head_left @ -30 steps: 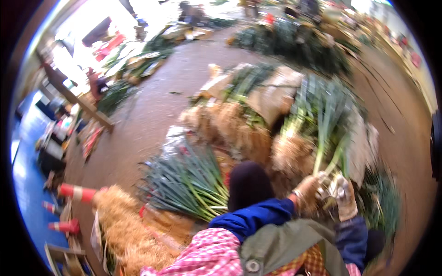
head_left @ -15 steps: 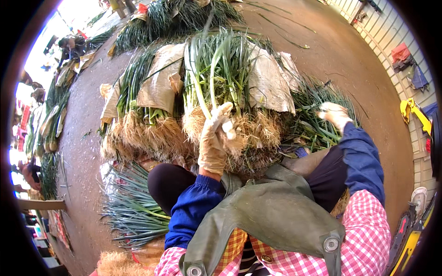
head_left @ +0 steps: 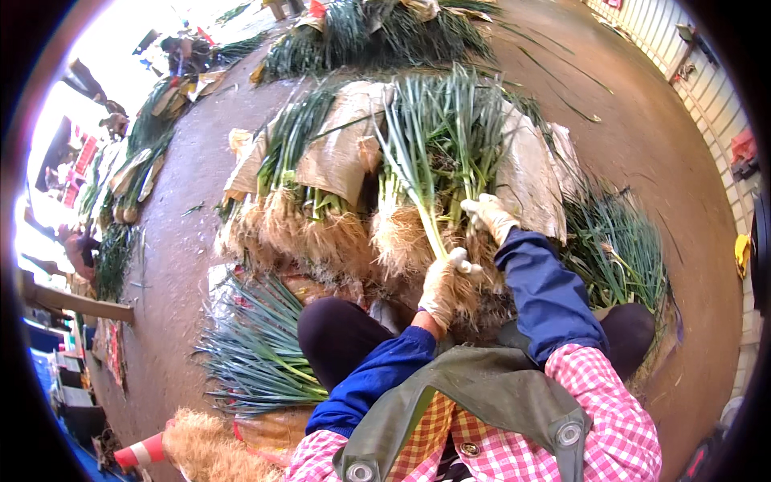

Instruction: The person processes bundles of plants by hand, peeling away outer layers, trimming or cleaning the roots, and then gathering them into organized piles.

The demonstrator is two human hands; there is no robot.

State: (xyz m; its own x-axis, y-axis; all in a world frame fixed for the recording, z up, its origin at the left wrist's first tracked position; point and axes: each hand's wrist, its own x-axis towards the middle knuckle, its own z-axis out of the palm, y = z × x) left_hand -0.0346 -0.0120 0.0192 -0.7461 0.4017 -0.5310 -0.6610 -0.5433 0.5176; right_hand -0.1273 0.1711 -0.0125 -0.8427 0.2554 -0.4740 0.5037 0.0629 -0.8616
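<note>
Green onions (head_left: 428,217): a few long stalks rise out of the left hand, leaves pointing away and a little left; they overlap too much to count.
Left hand (head_left: 439,291): gloved, closed around the pale lower stems, with roots just to its right; the forearm slants up from lower left.
Right hand (head_left: 493,217): gloved, ahead and right of the left one, reaching in at the bunch beyond; I cannot tell whether its fingers grip a stem.
Bunches (head_left: 450,120): at least two, one straight beyond the hands and one farther left, roots toward the person.
Tan wraps (head_left: 341,153): at least three; some cover the left bunch, leaving its roots sticking out, and others lie just beyond the right hand.
Leafy pile (head_left: 261,345): one, left of the left hand, leaf tips facing away from it, beside an orange sack (head_left: 277,430).
Loose greens (head_left: 614,241): one heap, right of the right hand.
Root clump (head_left: 213,446): well left of and nearer than the left hand, touching one red-and-white cone (head_left: 144,454).
Far row (head_left: 377,40): more greens, well beyond both hands.
</note>
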